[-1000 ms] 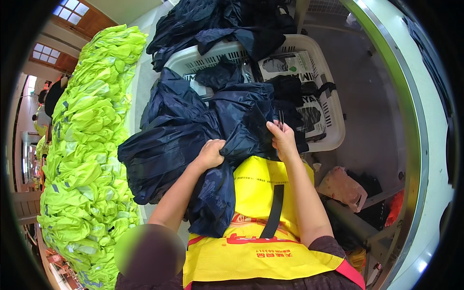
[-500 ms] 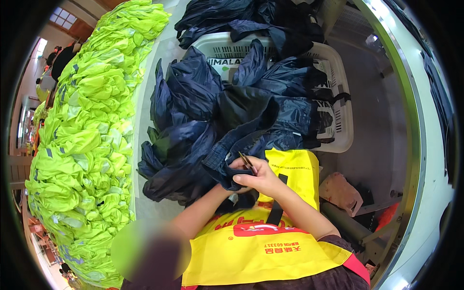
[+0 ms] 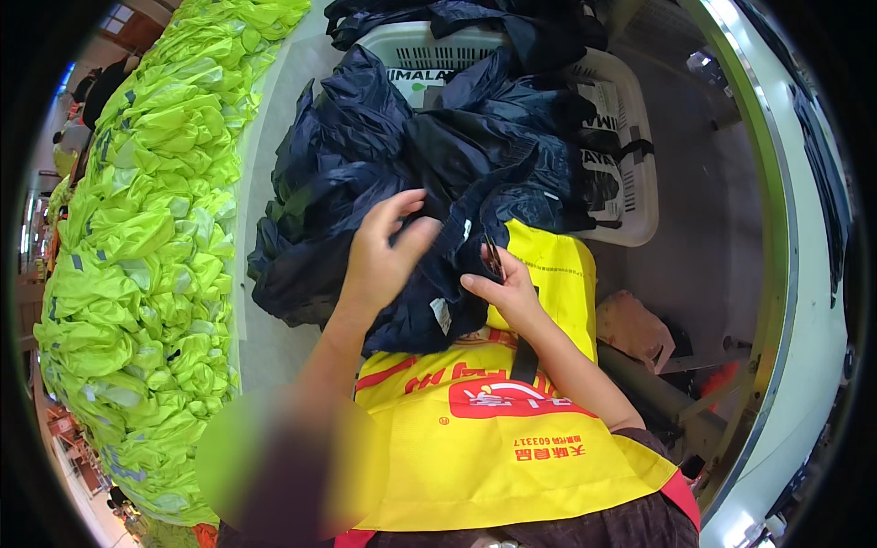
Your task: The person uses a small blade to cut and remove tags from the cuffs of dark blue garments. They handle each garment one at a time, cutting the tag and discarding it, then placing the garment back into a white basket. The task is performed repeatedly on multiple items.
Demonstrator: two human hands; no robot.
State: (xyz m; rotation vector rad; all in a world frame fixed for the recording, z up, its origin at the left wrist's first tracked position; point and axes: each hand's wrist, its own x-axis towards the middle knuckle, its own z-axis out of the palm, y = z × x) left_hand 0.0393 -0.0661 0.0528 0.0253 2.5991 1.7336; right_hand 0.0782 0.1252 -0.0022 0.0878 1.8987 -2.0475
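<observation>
A dark navy garment [image 3: 420,315] with an elastic waistband [image 3: 457,228] lies across my lap and the table edge, and a white label [image 3: 440,316] shows on it. Over its left part hovers my left hand [image 3: 388,247], thumb and fingers apart, holding nothing. My right hand [image 3: 512,288] is closed around small thread snips [image 3: 494,259], whose blades point up beside the waistband. Whether the right fingers also touch the cloth I cannot tell.
More navy garments [image 3: 347,137] are heaped ahead, partly over a white plastic basket [image 3: 644,196]. A long pile of neon yellow-green garments [image 3: 155,247] runs along the left. My yellow apron [image 3: 475,475] covers my lap. A metal frame [image 3: 776,228] curves past on the right.
My left hand has let go of the waistband, moved left and opened. The waistband now lies lower-held and its white label shows. The whole view has shifted slightly.
</observation>
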